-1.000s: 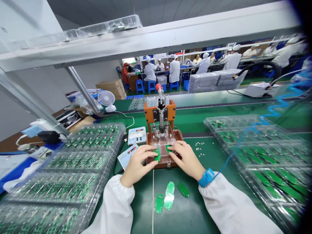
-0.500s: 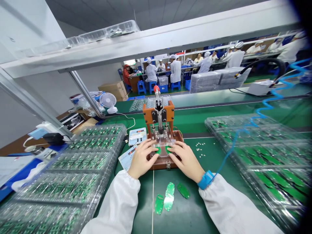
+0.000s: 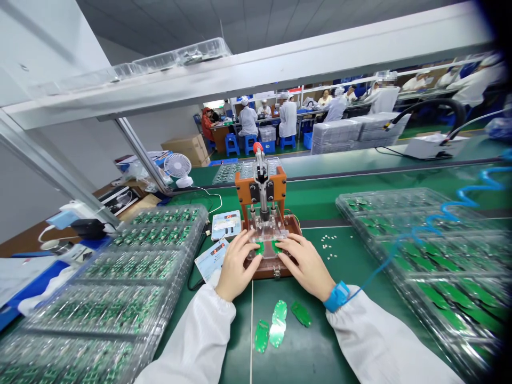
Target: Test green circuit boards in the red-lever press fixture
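A toggle-clamp test fixture (image 3: 262, 189) with a red-knobbed lever and orange frame stands before me, its clear plate raised above the base. Two small green circuit boards lie side by side in it. My left hand (image 3: 237, 265) reaches over the base from the left, fingers spread, fingertips touching the left circuit board (image 3: 260, 248). From the other side my right hand (image 3: 307, 264), also with fingers apart, touches the right circuit board (image 3: 276, 247). A blue wrist strap (image 3: 338, 296) circles my right wrist. Several loose green boards (image 3: 262, 336) lie on the table nearer to me.
Clear trays of boards flank me: the left tray (image 3: 146, 277) and the right tray (image 3: 404, 234). Two display boxes (image 3: 226, 224) and a white fan (image 3: 177, 166) stand left of the fixture. Tiny white bits (image 3: 328, 246) lie to its right. A shelf (image 3: 248, 72) crosses above; people work beyond.
My left hand and forearm have shifted slightly to the right. My right hand stays nearly in place. The coiled blue cord has swung lower and to the right.
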Action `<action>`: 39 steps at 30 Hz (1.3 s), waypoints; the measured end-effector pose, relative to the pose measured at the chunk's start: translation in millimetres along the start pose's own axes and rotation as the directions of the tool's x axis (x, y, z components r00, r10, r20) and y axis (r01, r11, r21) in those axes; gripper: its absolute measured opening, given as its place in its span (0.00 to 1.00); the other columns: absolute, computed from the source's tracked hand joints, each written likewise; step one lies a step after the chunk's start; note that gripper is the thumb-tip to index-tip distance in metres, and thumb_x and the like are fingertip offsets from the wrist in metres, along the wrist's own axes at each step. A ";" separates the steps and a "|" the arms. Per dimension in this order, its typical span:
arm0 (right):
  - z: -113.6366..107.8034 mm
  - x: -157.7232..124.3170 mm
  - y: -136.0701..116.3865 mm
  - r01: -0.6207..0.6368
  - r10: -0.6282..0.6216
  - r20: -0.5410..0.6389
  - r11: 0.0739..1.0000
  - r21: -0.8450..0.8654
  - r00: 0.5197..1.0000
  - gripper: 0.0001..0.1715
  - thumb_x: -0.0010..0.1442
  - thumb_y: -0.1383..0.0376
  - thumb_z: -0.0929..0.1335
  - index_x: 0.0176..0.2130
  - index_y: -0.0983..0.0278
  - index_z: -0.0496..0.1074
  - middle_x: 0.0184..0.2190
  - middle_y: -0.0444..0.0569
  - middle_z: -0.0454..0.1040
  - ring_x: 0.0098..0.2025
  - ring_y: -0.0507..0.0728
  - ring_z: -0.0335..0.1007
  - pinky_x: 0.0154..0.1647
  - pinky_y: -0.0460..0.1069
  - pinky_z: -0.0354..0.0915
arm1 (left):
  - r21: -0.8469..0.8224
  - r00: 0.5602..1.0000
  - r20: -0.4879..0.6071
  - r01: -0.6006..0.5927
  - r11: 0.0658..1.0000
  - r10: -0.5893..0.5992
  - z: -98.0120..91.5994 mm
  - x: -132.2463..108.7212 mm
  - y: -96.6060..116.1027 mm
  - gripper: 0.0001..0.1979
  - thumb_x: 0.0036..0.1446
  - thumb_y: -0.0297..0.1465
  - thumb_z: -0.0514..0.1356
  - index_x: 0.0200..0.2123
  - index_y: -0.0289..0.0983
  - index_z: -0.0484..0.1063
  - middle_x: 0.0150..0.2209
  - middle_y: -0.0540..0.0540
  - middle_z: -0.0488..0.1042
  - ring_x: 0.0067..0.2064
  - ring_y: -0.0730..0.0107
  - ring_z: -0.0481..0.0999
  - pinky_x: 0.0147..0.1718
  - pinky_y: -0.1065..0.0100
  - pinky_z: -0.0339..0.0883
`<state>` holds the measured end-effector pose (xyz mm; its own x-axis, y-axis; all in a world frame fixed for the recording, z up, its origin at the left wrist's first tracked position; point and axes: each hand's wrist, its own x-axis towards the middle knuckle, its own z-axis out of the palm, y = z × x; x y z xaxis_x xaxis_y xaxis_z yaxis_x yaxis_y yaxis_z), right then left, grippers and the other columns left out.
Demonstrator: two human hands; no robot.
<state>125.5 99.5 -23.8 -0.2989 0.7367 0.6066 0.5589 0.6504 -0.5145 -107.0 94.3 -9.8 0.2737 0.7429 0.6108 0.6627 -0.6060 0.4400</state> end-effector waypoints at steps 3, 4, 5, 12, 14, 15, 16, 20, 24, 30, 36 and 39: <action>-0.6 -1.7 4.0 -0.027 0.031 -0.089 0.999 0.043 0.996 0.14 0.73 0.60 0.62 0.53 0.59 0.73 0.55 0.53 0.76 0.60 0.64 0.67 0.62 0.64 0.64 | -0.012 0.963 -0.258 -0.083 0.996 0.078 1.3 -6.4 12.7 0.02 0.64 0.26 0.59 0.39 0.38 0.68 0.45 0.41 0.76 0.48 0.59 0.75 0.46 0.56 0.71; -1.0 -1.7 5.9 -0.041 0.047 -0.127 0.998 0.057 0.991 0.15 0.74 0.59 0.61 0.53 0.59 0.72 0.55 0.53 0.75 0.60 0.64 0.67 0.62 0.64 0.64 | -0.019 0.946 -0.298 -0.139 0.990 0.127 3.1 -8.0 18.7 0.04 0.63 0.24 0.59 0.36 0.38 0.66 0.39 0.44 0.75 0.43 0.62 0.75 0.41 0.60 0.71; -1.8 -0.9 7.8 -0.057 0.068 -0.168 0.996 0.069 0.983 0.15 0.74 0.59 0.60 0.53 0.59 0.72 0.55 0.54 0.75 0.59 0.63 0.68 0.62 0.63 0.64 | -0.022 0.936 -0.297 -0.204 0.979 0.189 5.8 -9.2 25.1 0.06 0.61 0.23 0.59 0.35 0.38 0.65 0.35 0.46 0.74 0.39 0.64 0.75 0.39 0.62 0.70; -31.8 48.4 -2.4 -0.120 0.179 -0.409 0.979 0.166 0.895 0.18 0.72 0.57 0.63 0.56 0.60 0.68 0.55 0.56 0.74 0.57 0.64 0.71 0.57 0.62 0.68 | -0.116 0.844 0.102 -0.516 0.849 0.527 34.3 -14.4 51.2 0.13 0.61 0.28 0.59 0.49 0.34 0.71 0.53 0.38 0.76 0.59 0.53 0.72 0.60 0.52 0.69; -47.2 80.9 -12.8 -0.075 0.151 -0.422 0.979 0.191 0.894 0.19 0.71 0.56 0.63 0.58 0.59 0.67 0.58 0.55 0.72 0.60 0.62 0.69 0.59 0.60 0.67 | -0.132 0.837 0.139 -0.514 0.847 0.530 38.4 -16.4 48.8 0.14 0.62 0.30 0.58 0.50 0.34 0.72 0.56 0.38 0.75 0.62 0.53 0.69 0.63 0.52 0.66; -54.5 99.8 -17.6 -0.045 0.127 -0.422 0.979 0.199 0.897 0.20 0.71 0.55 0.63 0.58 0.59 0.67 0.59 0.54 0.71 0.61 0.61 0.67 0.60 0.58 0.67 | -0.140 0.838 0.152 -0.506 0.851 0.523 39.3 -17.3 47.1 0.14 0.62 0.31 0.58 0.50 0.34 0.72 0.56 0.38 0.74 0.63 0.53 0.69 0.64 0.52 0.65; -61.2 120.0 -21.8 -0.013 0.101 -0.421 0.978 0.206 0.901 0.21 0.70 0.54 0.64 0.58 0.59 0.67 0.59 0.54 0.71 0.62 0.61 0.67 0.60 0.58 0.67 | -0.149 0.839 0.164 -0.498 0.854 0.518 39.6 -18.1 45.5 0.13 0.62 0.31 0.58 0.49 0.34 0.73 0.57 0.38 0.74 0.63 0.54 0.69 0.64 0.52 0.65; -77.0 204.3 -30.9 -0.033 0.133 -0.312 0.952 0.305 0.941 0.32 0.67 0.44 0.65 0.59 0.62 0.67 0.58 0.56 0.74 0.64 0.64 0.65 0.68 0.62 0.57 | -0.183 0.842 0.191 -0.475 0.861 0.505 38.6 -20.4 41.5 0.12 0.62 0.32 0.59 0.47 0.34 0.74 0.56 0.39 0.75 0.63 0.55 0.69 0.66 0.54 0.63; -83.3 263.6 -43.1 -0.181 0.231 -0.071 0.887 0.424 0.970 0.34 0.69 0.40 0.61 0.50 0.66 0.74 0.38 0.57 0.82 0.47 0.65 0.78 0.57 0.64 0.69 | -0.209 0.853 0.198 -0.444 0.871 0.482 38.7 -22.9 39.5 0.11 0.62 0.32 0.59 0.46 0.35 0.74 0.54 0.41 0.76 0.63 0.56 0.69 0.67 0.53 0.62; -104.5 236.3 -97.4 0.139 -0.073 -0.165 0.889 0.436 0.984 0.14 0.71 0.63 0.66 0.51 0.63 0.78 0.46 0.47 0.81 0.49 0.56 0.78 0.55 0.54 0.73 | -0.227 0.859 0.217 -0.419 0.879 0.465 40.5 -25.9 37.4 0.10 0.64 0.33 0.59 0.45 0.35 0.75 0.54 0.41 0.76 0.64 0.56 0.68 0.68 0.53 0.60; -100.3 143.0 -127.1 0.333 -0.287 -0.324 0.938 0.094 0.901 0.20 0.72 0.68 0.65 0.61 0.57 0.73 0.56 0.44 0.78 0.55 0.57 0.76 0.59 0.53 0.72 | -0.213 0.859 0.211 -0.424 0.880 0.465 41.4 -25.3 37.5 0.11 0.64 0.34 0.59 0.45 0.35 0.75 0.53 0.41 0.77 0.64 0.58 0.69 0.68 0.56 0.59; -91.5 122.1 -124.0 0.348 -0.312 -0.309 0.935 0.068 0.898 0.22 0.72 0.70 0.65 0.62 0.58 0.71 0.57 0.44 0.77 0.56 0.56 0.75 0.61 0.51 0.71 | -0.200 0.857 0.220 -0.428 0.881 0.466 42.4 -25.2 37.2 0.10 0.64 0.34 0.59 0.44 0.35 0.75 0.53 0.42 0.76 0.64 0.59 0.68 0.68 0.57 0.59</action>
<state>90.5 91.9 169.5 -0.2042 0.4017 0.8927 0.3657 0.8772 -0.3111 -59.7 65.1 -36.8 0.6967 0.4169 0.5838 0.3275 -0.9089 0.2583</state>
